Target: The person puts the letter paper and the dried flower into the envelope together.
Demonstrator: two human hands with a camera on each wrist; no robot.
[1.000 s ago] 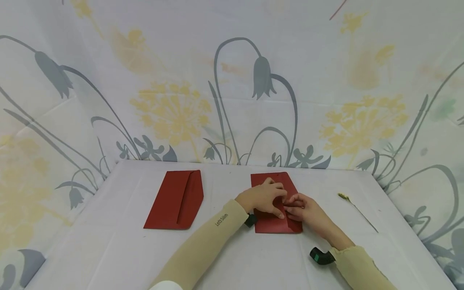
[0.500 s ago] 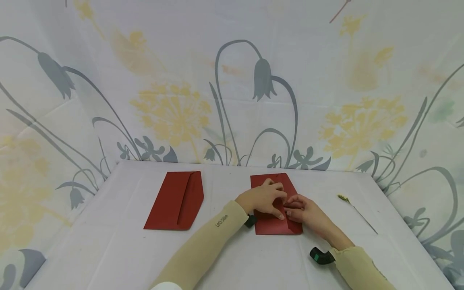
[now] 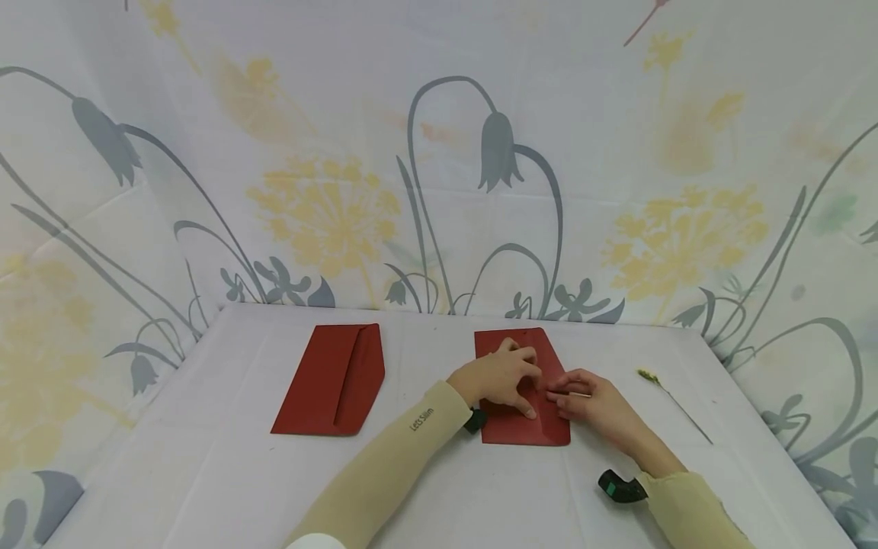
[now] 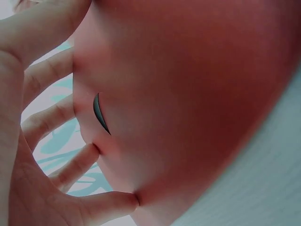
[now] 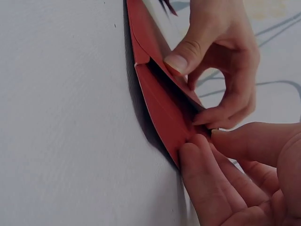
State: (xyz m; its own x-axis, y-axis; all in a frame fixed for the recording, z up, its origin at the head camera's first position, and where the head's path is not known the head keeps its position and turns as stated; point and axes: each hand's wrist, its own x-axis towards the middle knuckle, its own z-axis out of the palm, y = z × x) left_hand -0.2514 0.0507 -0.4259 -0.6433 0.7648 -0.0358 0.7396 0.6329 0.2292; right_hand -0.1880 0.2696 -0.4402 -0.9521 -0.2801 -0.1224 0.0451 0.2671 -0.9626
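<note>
A red envelope [image 3: 511, 431] lies on the white cloth right of centre, its pointed flap unfolded to the right. My left hand [image 3: 499, 377] holds it from above, thumb and bent fingertips set apart on the panel near the mouth. In the right wrist view, the mouth gapes between the envelope's panel and flap [image 5: 164, 110]. My right hand [image 3: 597, 404] is at that mouth, thumb and fingertips close together. Whether anything small sits between them is hidden. The left wrist view shows the left fingers [image 4: 110, 205] touching the red paper around a dark slit.
Another red envelope [image 3: 318, 381] lies to the left, flap unfolded. A thin-stemmed yellow flower [image 3: 675, 402] lies to the right of the right hand. A flower-printed cloth [image 3: 439, 191] hangs behind the white-covered table [image 3: 206, 457].
My right hand has drawn slightly to the right, away from the left hand. The left hand and the envelope under it have hardly moved.
</note>
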